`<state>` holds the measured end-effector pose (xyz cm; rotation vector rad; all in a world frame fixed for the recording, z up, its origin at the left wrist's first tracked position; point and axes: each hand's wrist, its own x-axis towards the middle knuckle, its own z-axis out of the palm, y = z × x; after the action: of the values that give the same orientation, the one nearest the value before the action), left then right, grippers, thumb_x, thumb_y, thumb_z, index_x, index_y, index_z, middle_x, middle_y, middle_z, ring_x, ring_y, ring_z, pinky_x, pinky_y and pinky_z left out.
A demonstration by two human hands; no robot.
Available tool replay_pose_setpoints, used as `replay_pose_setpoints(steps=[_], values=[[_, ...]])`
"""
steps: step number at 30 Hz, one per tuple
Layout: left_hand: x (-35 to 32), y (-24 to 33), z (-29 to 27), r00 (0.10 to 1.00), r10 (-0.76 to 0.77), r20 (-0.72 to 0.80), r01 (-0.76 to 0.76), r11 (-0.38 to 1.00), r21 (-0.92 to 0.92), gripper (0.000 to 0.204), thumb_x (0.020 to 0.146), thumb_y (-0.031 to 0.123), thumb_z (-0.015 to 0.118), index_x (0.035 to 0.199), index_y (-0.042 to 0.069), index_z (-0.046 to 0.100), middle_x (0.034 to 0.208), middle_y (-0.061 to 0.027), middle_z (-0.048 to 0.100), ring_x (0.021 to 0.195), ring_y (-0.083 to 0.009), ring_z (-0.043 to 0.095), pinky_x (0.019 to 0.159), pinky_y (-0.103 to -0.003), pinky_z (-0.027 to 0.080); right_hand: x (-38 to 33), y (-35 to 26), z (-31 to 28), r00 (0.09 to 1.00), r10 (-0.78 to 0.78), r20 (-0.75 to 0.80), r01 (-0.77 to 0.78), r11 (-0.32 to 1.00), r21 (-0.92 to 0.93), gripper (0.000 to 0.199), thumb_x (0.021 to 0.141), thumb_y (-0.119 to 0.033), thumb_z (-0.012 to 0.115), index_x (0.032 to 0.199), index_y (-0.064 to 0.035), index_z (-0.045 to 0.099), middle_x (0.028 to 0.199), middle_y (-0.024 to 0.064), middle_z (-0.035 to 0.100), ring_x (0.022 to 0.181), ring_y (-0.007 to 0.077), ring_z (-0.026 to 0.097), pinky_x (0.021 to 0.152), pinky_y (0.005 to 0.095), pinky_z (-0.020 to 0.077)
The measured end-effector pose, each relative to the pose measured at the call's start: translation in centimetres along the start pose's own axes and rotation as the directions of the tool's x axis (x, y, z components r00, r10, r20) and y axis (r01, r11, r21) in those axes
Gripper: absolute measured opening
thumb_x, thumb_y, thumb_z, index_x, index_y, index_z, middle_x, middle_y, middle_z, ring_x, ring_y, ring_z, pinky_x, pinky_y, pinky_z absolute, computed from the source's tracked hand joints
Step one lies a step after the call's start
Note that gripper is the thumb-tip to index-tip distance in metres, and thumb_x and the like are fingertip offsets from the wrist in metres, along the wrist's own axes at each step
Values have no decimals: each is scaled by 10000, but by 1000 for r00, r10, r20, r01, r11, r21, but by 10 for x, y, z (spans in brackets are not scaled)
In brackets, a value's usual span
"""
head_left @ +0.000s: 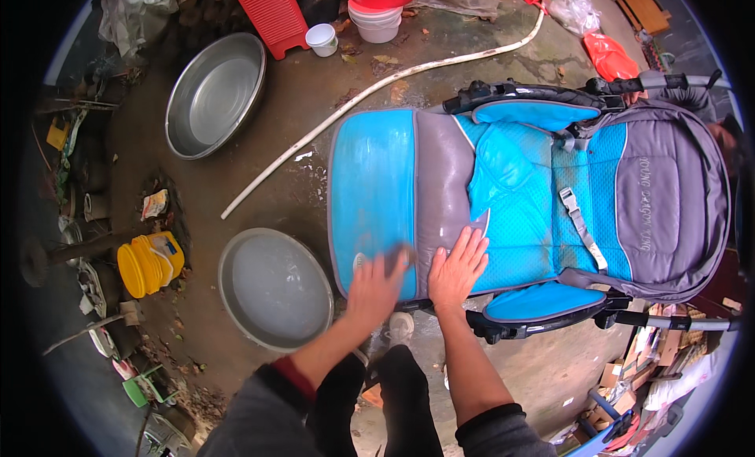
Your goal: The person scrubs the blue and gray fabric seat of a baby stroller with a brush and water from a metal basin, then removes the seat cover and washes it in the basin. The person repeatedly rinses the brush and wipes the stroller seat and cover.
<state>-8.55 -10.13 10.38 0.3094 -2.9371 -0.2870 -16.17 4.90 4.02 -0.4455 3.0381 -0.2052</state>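
Note:
A blue and grey stroller lies tipped flat on the wet concrete, its seat facing up. My left hand is blurred with motion on the glossy blue footrest panel. It seems closed on a dark scrubber at its fingertips. My right hand rests flat with fingers spread on the seat, at the seam between the grey band and the blue mesh cushion. A grey harness strap crosses the seat to the right of that hand.
A round metal basin holding water stands just left of my left arm. Another basin leans at the back left. A white pipe runs across the ground behind the stroller. A yellow jug, a red washboard and a white cup lie around.

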Motion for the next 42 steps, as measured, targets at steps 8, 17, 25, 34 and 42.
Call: replay_pose_setpoints(steps=[8,17,25,34,42], values=[[140,-101,55,970,-182,-163,189,981,31,557,903,178,642,1432,121,477,1030,-205,570,903,-360,568,779,-468,489,3,-5,0,1000,-18,1,19,997,-75,712,996,-335,504,1580,-29,235,1636,211,225,1520,414,168,1199,545,174],[30,-70,-2,957,-279,79,289,942,-171,634,877,162,695,1474,142,481,1160,-260,520,1035,-420,535,902,-505,495,-1,1,0,999,-39,3,39,997,-67,673,1004,-338,487,1576,-55,273,1634,223,222,1515,427,173,1195,556,170],[35,-70,-3,938,-343,-54,305,888,-345,687,881,57,680,1517,130,430,1304,-254,532,1135,-409,525,1018,-479,442,-1,2,0,999,-46,-14,45,997,-66,672,995,-329,502,1573,-64,284,1630,232,223,1507,447,181,1186,575,175],[29,-207,94,798,-600,59,551,686,-475,528,985,263,581,1490,142,488,1205,-239,558,1139,-369,542,1006,-439,448,-2,9,7,994,-77,-82,68,993,-98,642,1010,-300,483,1574,-71,281,1630,212,233,1507,424,204,1183,560,201],[-474,-302,283,-125,-991,-38,928,-103,-358,546,1011,353,536,1422,-6,513,1279,-242,635,1090,-398,646,926,-435,515,1,41,7,963,-214,-164,215,977,-13,540,1045,-227,479,1544,-55,363,1572,234,364,1455,427,328,1174,503,272]])
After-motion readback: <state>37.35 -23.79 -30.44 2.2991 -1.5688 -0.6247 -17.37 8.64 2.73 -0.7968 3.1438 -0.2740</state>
